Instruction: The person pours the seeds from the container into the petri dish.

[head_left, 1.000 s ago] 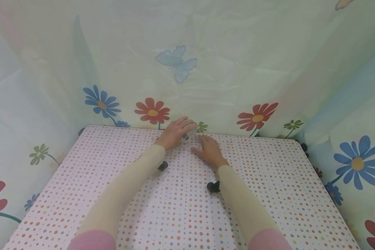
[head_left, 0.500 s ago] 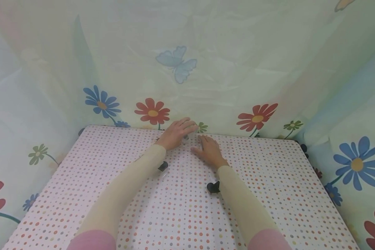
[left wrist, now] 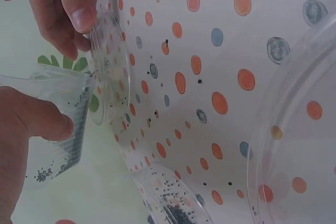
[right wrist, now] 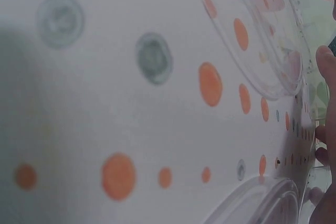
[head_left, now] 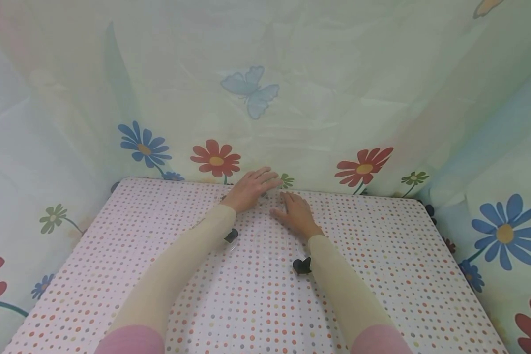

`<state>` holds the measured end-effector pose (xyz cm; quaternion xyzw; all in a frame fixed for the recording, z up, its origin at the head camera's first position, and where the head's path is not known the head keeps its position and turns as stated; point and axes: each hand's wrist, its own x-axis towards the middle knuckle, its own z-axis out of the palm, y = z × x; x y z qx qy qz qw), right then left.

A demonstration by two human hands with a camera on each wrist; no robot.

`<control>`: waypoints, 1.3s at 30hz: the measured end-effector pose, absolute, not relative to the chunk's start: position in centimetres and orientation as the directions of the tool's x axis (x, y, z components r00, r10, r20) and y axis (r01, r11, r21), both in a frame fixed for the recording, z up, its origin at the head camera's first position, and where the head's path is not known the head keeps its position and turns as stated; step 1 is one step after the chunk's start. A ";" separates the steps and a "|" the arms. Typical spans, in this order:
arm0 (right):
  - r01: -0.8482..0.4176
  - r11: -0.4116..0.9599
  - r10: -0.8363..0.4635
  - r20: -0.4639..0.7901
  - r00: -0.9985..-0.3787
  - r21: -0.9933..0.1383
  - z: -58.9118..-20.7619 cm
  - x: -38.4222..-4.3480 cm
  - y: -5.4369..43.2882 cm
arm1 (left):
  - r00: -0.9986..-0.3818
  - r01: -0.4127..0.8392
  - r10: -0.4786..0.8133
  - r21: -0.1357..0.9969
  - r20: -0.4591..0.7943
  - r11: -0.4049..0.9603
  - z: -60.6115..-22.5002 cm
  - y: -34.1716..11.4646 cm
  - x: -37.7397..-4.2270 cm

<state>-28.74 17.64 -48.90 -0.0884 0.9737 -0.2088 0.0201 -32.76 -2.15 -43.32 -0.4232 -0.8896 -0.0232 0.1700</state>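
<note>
My left hand (head_left: 253, 188) grips a clear plastic cup (left wrist: 79, 116) partly filled with small black grains. The cup is tipped toward a clear shallow round dish (left wrist: 110, 72) on the table, its mouth overlapping the dish in the left wrist view. A few black grains lie in that dish. Across it, my right hand (head_left: 297, 215) reaches in from the other side, thumb spread from the fingers and fingertips (left wrist: 83, 19) right at the rim. Another clear dish (left wrist: 152, 174), bearing a heap of black grains (left wrist: 178, 214), sits on the left side.
More clear round dishes stand nearer, one (left wrist: 257, 145) large in the left wrist view, another (right wrist: 262, 203) at the bottom of the right wrist view. Loose grains dot the spotted tabletop (head_left: 380, 275). A flowered curtain (head_left: 309, 118) rises behind the table's back edge.
My left hand has shifted slightly right and tipped over further, so less of the cup shows beneath it. My right hand stays in place.
</note>
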 end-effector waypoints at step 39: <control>-0.162 0.890 -0.176 0.007 -0.984 -0.426 -49.3 -28.8 17.8 | -0.551 0.778 0.762 -0.120 0.341 0.617 -43.6 -2.2 -33.1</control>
